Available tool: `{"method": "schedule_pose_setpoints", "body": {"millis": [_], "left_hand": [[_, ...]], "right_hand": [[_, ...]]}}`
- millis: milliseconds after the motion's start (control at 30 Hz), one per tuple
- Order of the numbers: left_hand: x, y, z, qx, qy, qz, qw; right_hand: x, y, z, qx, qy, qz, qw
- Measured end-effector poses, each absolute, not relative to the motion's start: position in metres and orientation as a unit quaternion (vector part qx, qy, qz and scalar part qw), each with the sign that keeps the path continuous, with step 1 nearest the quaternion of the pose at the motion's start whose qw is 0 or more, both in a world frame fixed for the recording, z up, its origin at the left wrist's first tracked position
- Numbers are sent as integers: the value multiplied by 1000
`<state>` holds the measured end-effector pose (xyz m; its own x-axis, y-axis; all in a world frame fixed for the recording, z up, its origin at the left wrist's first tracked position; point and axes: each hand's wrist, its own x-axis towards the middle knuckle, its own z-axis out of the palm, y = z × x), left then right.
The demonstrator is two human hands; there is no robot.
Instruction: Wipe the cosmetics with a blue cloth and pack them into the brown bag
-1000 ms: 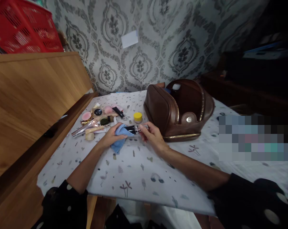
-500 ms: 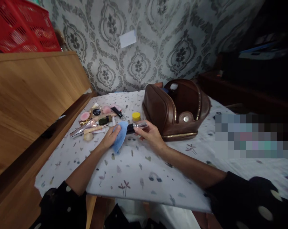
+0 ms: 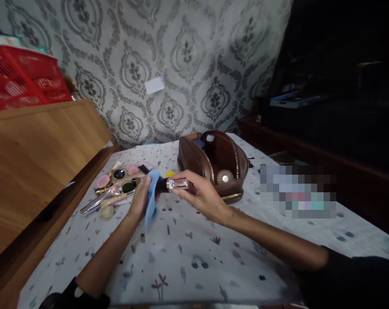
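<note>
My right hand (image 3: 202, 195) grips the shiny silver end of a silver-and-black cosmetic tube (image 3: 179, 184), held sideways above the table. A light blue cloth (image 3: 152, 193) is in my left hand (image 3: 140, 199), pressed round the tube's black end, which it partly hides. Just behind the tube a yellow round lid or jar (image 3: 170, 174) peeks out. Left of my hands lies a cluster of make-up: a pink round item (image 3: 103, 181), a dark round compact (image 3: 119, 174), a long metallic pink tube (image 3: 96, 205) and a small brush with pale bristles (image 3: 107, 211).
A brown leather bag (image 3: 194, 161) stands unzipped behind my right hand, with some items inside. Wooden furniture (image 3: 46, 141) carrying a red basket (image 3: 27, 77) borders the left. A blurred-out item lies at the right on the patterned white tablecloth (image 3: 181, 249).
My view has shifted, so the bag and make-up appear lower and further left. The cloth stays round the black end of the tube, and both hands keep their hold.
</note>
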<state>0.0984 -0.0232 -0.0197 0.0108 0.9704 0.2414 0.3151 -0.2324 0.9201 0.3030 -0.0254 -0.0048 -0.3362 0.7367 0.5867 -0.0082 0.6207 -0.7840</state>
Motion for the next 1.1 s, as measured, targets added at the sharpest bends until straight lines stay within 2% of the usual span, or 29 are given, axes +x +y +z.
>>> {"method": "schedule_pose_setpoints", "body": {"millis": [133, 300, 500, 700, 867, 967, 1100], "left_hand": [[131, -10, 4, 566, 488, 527, 404], [172, 11, 20, 583, 468, 533, 396], [203, 36, 41, 660, 431, 537, 301], [213, 56, 47, 740, 399, 516, 163], [206, 50, 31, 789, 421, 433, 112], [200, 46, 22, 788, 420, 438, 108], [197, 47, 13, 778, 412, 457, 127]], "right_hand": [[332, -16, 18, -265, -716, 345, 545], [363, -5, 38, -261, -693, 335, 583], [394, 8, 59, -265, -674, 335, 603], [420, 25, 71, -301, -679, 290, 604], [436, 33, 72, -420, -722, 171, 522], [437, 41, 73, -496, -758, 63, 418], [428, 60, 78, -540, -793, -8, 280]]}}
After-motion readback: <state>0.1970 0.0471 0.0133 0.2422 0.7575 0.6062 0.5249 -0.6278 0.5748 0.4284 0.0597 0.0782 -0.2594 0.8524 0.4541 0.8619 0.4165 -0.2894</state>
